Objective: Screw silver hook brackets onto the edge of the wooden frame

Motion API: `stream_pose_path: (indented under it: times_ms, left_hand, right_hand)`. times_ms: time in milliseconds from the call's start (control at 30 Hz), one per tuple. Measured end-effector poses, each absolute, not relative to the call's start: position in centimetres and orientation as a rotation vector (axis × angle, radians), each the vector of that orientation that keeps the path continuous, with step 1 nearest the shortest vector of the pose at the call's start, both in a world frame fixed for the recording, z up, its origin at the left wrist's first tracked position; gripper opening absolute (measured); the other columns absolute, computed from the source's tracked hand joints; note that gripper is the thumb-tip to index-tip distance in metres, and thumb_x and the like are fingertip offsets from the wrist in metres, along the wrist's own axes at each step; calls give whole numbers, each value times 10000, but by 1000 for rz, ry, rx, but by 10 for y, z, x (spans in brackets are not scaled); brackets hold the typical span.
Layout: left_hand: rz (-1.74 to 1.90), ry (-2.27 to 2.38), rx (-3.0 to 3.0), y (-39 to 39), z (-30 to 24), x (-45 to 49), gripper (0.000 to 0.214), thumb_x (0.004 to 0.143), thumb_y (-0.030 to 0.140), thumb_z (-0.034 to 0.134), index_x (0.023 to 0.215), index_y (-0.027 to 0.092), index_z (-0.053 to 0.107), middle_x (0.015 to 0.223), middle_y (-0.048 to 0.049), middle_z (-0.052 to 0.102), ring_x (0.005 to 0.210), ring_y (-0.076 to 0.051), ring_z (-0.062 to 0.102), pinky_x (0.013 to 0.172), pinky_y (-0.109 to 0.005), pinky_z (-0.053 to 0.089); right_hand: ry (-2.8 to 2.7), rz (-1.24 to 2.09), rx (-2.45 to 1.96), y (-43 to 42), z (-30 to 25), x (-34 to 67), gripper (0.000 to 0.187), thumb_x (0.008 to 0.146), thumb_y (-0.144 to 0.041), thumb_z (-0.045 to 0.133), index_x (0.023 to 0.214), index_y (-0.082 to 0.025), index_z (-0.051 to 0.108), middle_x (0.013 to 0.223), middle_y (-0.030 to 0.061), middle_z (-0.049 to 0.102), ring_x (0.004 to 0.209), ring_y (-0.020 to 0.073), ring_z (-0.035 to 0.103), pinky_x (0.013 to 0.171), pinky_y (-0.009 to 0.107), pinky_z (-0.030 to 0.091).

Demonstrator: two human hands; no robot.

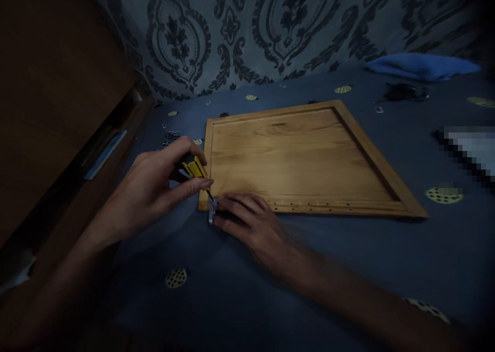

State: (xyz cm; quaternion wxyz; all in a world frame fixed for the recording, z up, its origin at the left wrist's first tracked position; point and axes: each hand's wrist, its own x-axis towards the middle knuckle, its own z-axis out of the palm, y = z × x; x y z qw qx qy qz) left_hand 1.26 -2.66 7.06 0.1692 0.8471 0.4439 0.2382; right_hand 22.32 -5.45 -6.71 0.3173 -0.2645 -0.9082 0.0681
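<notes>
Metal fitting (211, 211) at near-left corner of wooden panel (301, 156), screwdriver (195, 170) tip on it

Fitting small, silvery, blurred, sits vs panel's front edge. R hand (247, 223) has fingers near flat on it, prob. to stop it shifting; can't tell if thumb pinches below. L hand (154, 187) fingers closed round yellow/black handle, shaft angled down for purchase. Panel lies flat on blue sheet (232, 290), w/ row of holes along near edge

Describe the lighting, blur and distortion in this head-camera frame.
Head view: dim, with dark vignetted corners; wooden panel brightest; left hand and its screwdriver fairly sharp; right hand smeared by motion blur; pixelated patch at the right edge; wide-angle lens skews the panel.
</notes>
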Motion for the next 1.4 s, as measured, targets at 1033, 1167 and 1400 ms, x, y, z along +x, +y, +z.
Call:
stream_pose_path:
  times_ms: [1033, 1167, 1400]
  left_hand:
    - [905, 1541, 2401, -30, 72, 4, 299, 897, 497, 730, 942, 227, 609, 838, 53, 682, 712, -150, 693, 628, -258, 594]
    - [817, 1606, 2626, -21, 61, 0, 210, 936, 415, 698, 976, 230, 607, 827, 21, 692, 738, -178, 710, 649, -276, 561]
    - [597, 1417, 2983, -24, 14, -18, 121, 1022, 282, 529, 937, 214, 582, 829, -18, 688, 747, -169, 687, 663, -252, 527]
  right_hand:
    - [-2385, 195, -697, -54, -69, 223, 359, 978, -44, 492, 1252, -171, 685, 1299, 127, 691, 1284, 286, 555, 1023, 499, 508]
    - [-2373, 156, -695, -54, -71, 223, 369, 963, -33, 493, 1240, -175, 690, 1314, 131, 686, 1277, 289, 561, 1014, 497, 514]
    - [-2387, 109, -702, -53, -75, 224, 369, 953, -60, 536, 1261, -201, 684, 1325, 133, 688, 1275, 283, 569, 993, 493, 526]
